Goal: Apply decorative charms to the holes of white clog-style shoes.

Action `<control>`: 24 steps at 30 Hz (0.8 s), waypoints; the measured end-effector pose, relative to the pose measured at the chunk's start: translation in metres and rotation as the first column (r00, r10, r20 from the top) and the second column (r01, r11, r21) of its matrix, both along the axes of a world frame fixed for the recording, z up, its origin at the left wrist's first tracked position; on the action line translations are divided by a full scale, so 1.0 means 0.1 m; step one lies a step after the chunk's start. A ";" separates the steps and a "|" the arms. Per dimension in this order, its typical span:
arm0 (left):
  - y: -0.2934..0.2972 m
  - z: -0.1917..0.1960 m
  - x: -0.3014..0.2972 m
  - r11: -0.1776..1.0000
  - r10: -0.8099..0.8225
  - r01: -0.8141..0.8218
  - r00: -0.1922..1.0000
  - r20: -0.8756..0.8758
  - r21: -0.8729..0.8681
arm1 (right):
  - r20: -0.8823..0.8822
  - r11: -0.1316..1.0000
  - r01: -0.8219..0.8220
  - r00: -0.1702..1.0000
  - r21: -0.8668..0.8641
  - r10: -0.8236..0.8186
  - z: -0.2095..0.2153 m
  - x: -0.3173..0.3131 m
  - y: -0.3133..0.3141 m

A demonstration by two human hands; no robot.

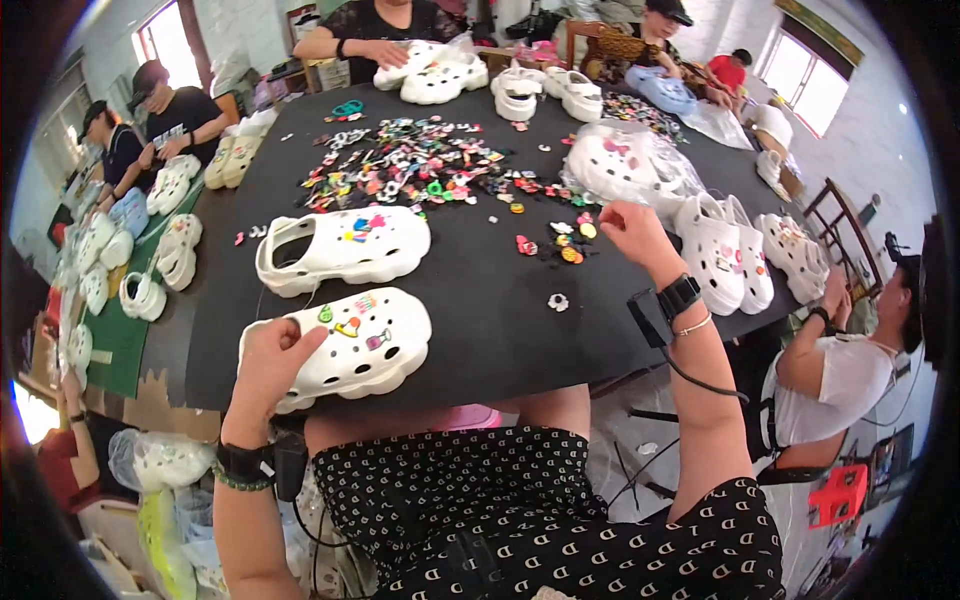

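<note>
My left hand (pixel 268 368) is closed on the heel end of the nearer white clog (pixel 385 345), its thumb along the opening. Several colourful charms sit on that clog's top. Just beyond it lies the matching white clog (pixel 345 248), also with charms on it. Over the right of the table, my right hand (pixel 635 236) is closed, fingertips pinched together; whatever they may hold is hidden. Beside it lies a small cluster of loose charms (pixel 570 245), and a white flower-shaped charm (pixel 558 301) lies nearer to me.
A wide heap of loose charms (pixel 400 165) covers the black table (pixel 480 340) farther off. White clogs in clear plastic (pixel 625 165) and a decorated pair (pixel 712 255) stand to the right. Co-workers sit around the table, one close at my right (pixel 840 370).
</note>
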State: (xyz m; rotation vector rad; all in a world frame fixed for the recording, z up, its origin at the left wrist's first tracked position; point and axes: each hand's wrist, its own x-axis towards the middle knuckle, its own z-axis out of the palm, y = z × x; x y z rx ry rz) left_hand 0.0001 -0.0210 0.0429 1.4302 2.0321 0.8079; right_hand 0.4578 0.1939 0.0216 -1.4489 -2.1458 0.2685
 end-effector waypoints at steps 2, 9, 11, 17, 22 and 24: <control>0.00 -0.03 0.04 0.998 -0.038 0.038 0.999 -0.013 -0.045 | -0.019 1.000 -0.015 1.000 0.004 0.015 -0.11 0.14 0.05; 0.09 -0.17 0.10 1.000 -0.018 0.017 0.994 0.110 0.011 | 0.099 0.997 -0.054 0.993 -0.047 0.059 -0.38 0.14 0.19; 0.13 -0.29 0.10 0.996 0.001 -0.022 0.972 0.236 0.086 | 0.061 0.996 -0.066 0.996 -0.067 0.070 -0.37 0.02 0.26; 0.36 -0.26 0.27 0.996 0.038 -0.049 0.989 0.142 0.075 | 0.162 0.962 -0.136 0.971 -0.239 0.177 -0.33 -0.11 0.38; 0.45 -0.51 0.18 0.975 -0.045 0.020 0.993 0.112 0.220 | 0.234 0.952 -0.173 0.944 -0.251 0.233 -0.32 -0.09 0.32; 0.50 -0.47 0.17 0.991 -0.039 0.021 0.991 0.131 0.135 | 0.249 0.950 -0.190 0.935 -0.247 0.252 -0.34 -0.07 0.28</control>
